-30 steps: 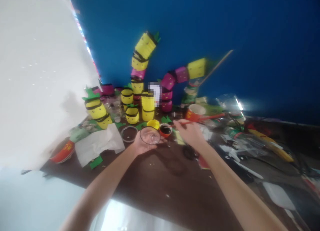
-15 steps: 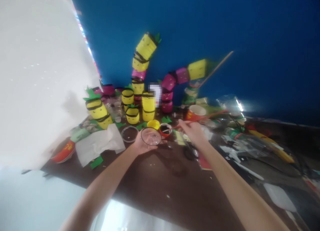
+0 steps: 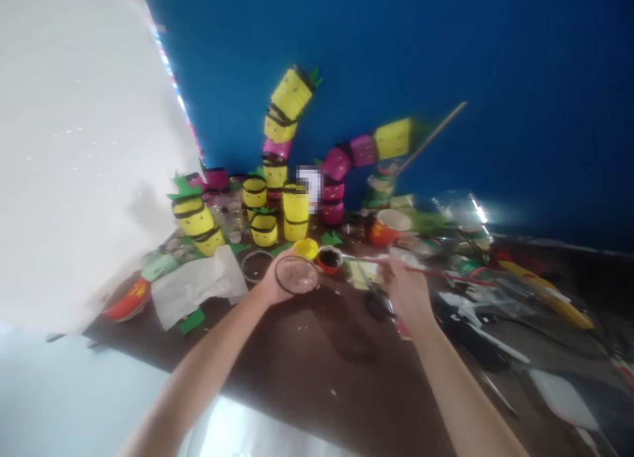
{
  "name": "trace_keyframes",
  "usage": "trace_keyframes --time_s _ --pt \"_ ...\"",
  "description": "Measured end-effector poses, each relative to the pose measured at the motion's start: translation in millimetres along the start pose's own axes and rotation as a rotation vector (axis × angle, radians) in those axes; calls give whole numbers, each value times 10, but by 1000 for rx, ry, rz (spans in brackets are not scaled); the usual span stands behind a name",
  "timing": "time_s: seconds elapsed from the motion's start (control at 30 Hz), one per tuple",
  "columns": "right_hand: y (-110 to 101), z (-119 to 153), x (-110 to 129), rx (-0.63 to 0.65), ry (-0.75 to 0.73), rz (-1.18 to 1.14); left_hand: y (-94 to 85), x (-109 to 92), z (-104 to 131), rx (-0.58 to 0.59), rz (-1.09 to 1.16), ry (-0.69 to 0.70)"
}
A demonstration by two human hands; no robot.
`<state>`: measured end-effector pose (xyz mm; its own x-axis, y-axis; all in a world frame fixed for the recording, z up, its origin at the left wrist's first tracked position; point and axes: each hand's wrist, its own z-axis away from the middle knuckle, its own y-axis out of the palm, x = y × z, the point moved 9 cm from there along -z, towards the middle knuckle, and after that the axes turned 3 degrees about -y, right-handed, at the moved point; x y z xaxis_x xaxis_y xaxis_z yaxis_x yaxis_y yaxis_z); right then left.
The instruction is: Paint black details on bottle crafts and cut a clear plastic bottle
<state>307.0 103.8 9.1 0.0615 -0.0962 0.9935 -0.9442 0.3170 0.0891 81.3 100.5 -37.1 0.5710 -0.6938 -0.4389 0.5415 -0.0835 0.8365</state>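
My left hand (image 3: 277, 289) is closed around a clear, round plastic cup (image 3: 298, 276) with a dark rim, its opening tilted towards me. In my right hand (image 3: 407, 292) is a paintbrush (image 3: 446, 273) with a long red handle, lying almost level. The brush tip points left, beside a small red cup (image 3: 329, 269) of black paint. Directly behind the clear cup stands a small yellow cup (image 3: 306, 248). A dark-rimmed clear ring or cup (image 3: 258, 266) rests left of my left hand. Scissors (image 3: 379, 305) lie just left of my right hand.
Yellow stacked cups (image 3: 296, 212) with black bands and magenta ones (image 3: 332, 203) stand along the blue wall. A red paper cup (image 3: 390, 228) stands behind my right hand. White paper (image 3: 198, 285) lies left, a yellow glue gun (image 3: 549, 292) and clear plastic pieces right.
My right hand has drawn the brush back to the right and down, away from the black paint cup, and its handle now lies flatter. The clear cup has shifted slightly left.
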Motion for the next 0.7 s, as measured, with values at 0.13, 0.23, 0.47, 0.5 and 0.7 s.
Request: trace_keyframes --time_s 0.13,0.23,0.47,0.5,0.7 --pt "-50 134 -15 -1 1 -262 21 -151 59 -24 73 122" --pt "-26 182 15 41 33 -421 55 -248 134 -41 118 173" --pt "117 320 180 217 3 -434 79 -451 325 -90 214 294" --pt "139 346 207 242 -9 -424 60 -450 333 -94 235 294" --pt "368 536 340 419 13 -450 30 -423 276 8 180 291"
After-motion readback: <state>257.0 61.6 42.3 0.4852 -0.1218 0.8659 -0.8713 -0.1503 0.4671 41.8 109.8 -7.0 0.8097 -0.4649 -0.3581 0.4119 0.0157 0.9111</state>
